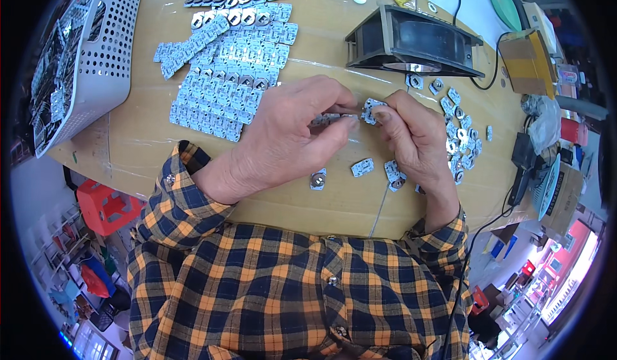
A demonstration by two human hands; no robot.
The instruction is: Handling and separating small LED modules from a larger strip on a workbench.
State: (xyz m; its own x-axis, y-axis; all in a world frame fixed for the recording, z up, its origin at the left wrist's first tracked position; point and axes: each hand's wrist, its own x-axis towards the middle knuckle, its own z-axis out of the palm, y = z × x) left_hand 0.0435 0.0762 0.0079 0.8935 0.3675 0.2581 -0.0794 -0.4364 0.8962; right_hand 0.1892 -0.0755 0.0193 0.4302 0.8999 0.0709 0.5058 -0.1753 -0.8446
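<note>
I see a wide wooden tabletop with a smooth tan face, its near edge curving just in front of my checked shirt; the barest stretch of it lies along that edge, below the hands. At far left a grey perforated plastic basket hangs partly over the table's left edge. A black square fan housing sits beyond the hands, near the far side. Flat, shiny metal plates are laid in overlapping rows at upper left, and a looser pile of small metal parts crowds the right, so free room is tight there. My left hand lies knuckles up, fingers curled inward, thumb and forefinger pinched toward the middle. My right hand bends at the wrist, its fingertips meeting the left. Between them both hands grip one small silvery plate, held just above the table's centre. Three single plates lie apart beneath.
</note>
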